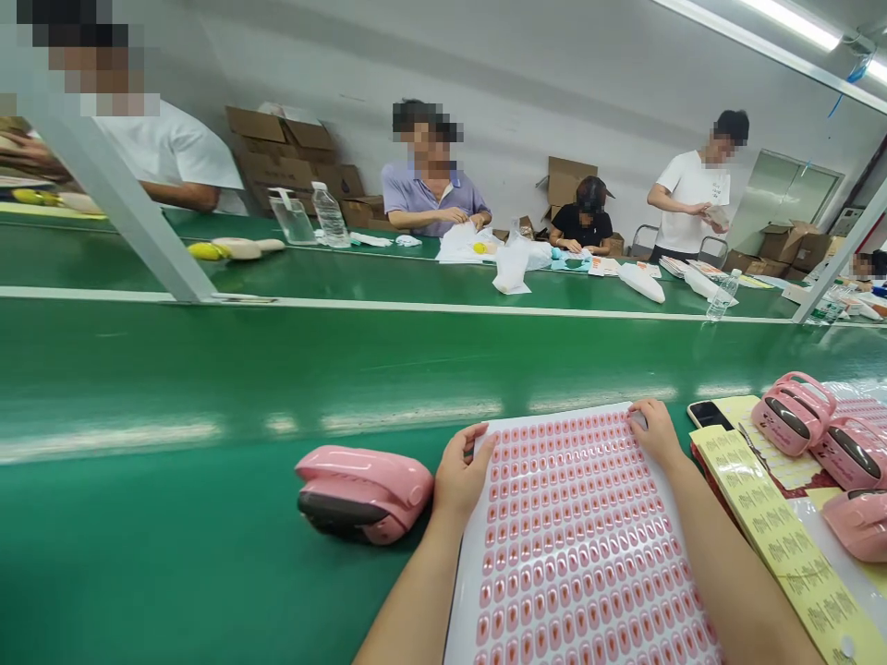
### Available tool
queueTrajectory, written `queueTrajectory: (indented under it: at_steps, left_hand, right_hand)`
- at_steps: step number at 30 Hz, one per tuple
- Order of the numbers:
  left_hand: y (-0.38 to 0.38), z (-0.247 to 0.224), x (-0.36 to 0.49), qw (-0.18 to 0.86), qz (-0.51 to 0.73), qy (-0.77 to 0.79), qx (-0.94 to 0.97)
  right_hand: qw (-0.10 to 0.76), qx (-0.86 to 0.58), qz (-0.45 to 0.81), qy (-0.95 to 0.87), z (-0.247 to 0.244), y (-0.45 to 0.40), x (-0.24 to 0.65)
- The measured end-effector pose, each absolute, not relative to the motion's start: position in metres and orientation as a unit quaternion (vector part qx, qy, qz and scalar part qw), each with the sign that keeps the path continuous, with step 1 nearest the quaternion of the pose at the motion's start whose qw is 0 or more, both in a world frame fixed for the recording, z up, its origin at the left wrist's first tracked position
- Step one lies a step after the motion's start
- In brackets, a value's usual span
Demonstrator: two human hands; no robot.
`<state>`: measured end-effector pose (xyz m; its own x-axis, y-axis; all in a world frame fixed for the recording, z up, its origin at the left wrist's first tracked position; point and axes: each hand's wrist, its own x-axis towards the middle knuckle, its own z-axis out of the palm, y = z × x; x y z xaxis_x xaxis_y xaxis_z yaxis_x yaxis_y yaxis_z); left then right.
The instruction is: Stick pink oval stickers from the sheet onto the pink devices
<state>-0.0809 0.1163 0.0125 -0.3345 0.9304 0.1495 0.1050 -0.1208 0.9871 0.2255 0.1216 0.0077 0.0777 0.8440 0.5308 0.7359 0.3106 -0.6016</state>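
A large sticker sheet (575, 536) with rows of small pink oval stickers lies before me on the green table. My left hand (463, 471) grips its far left edge, thumb on top and fingers curled around the side. At the far right corner, my right hand (655, 432) holds the sheet in the same way, thumb over the face. Just left of my left hand a pink plastic case with a dark window (364, 494) rests on its side, close to my wrist.
To the right lie yellow label sheets (776, 526), a phone (708, 416) and several pink plastic cases (796, 416). A white-edged rail (416, 307) runs across the table, with slanted grey posts (131, 166). Beyond it several people work among bottles (330, 217) and white bags (513, 263).
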Motion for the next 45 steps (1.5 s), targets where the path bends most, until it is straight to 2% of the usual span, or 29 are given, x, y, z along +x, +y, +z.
queueTrajectory:
  at_steps: [11, 33, 38, 45]
  left_hand:
    - [0.116, 0.012, -0.08, 0.342, 0.593, 0.564, 0.461]
    - [0.115, 0.012, -0.079, 0.347, 0.598, 0.56, 0.456]
    - [0.113, 0.015, -0.077, 0.344, 0.623, 0.553, 0.433]
    - [0.109, 0.024, -0.074, 0.365, 0.639, 0.548, 0.398]
  right_hand:
    - [0.485, -0.614, 0.093, -0.616, 0.001, 0.126, 0.23]
    - [0.422, -0.643, 0.055, -0.636, 0.005, 0.122, 0.221]
    - [0.443, -0.637, 0.073, -0.627, 0.005, 0.122, 0.219]
    - [0.513, -0.634, 0.153, -0.558, 0.0, 0.126, 0.234]
